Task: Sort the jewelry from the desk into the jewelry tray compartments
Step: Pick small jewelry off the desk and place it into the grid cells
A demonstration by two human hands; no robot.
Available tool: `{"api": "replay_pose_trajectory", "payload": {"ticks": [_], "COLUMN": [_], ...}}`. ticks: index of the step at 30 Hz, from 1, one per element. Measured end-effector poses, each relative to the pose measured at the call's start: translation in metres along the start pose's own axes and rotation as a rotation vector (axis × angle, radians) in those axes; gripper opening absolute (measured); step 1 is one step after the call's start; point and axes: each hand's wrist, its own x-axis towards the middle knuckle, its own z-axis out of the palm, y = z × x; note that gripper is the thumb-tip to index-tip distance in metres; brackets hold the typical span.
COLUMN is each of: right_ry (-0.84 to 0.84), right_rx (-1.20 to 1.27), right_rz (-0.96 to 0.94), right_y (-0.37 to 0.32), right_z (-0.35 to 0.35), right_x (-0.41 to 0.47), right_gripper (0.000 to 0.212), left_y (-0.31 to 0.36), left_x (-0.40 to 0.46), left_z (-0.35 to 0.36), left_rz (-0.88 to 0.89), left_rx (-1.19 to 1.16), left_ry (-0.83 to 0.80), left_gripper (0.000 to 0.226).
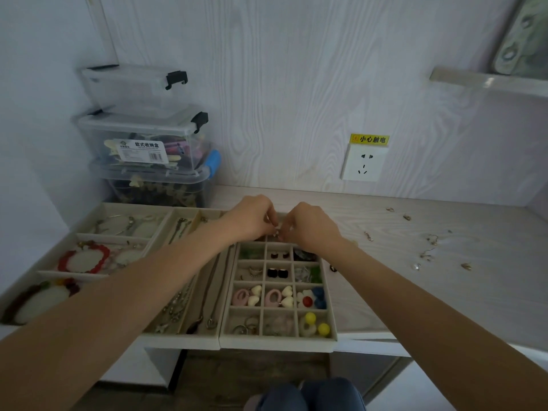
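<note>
My knees (pixel 308 396) sit below the nearly filled grid tray (pixel 278 341), while both hands' fingers (pixel 268 222) pinch one small earring (pixel 277 231) over its far row; several loose earrings (pixel 427 256) still wait on the bench (pixel 370 292).

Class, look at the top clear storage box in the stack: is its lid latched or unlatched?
Unlatched, at least on the visible side: the top storage box has its black clasp flipped up and outward, not clamped down.

You get dim, flat, bluish light with soft shadows; wide-angle distortion bends the frame edges, and the corners look slightly soft.
</note>
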Motion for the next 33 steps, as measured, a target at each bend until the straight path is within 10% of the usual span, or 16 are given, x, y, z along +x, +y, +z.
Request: {"api": "replay_pose_trajectory", "payload": {"ticks": [33], "right_ry": [-0.063], "right_rx": [0.016], "right_rz": [-0.08], "right_y": [0.007], "right_z": [-0.016], "right_x": [-0.016], "right_gripper": [0.023], "left_y": [0.012], "left_x": [-0.002], "left_z": [0.0], "left_rz": [0.188], "left_rx": [0.472], "left_ry": [-0.006], "left_gripper": [0.013]}}
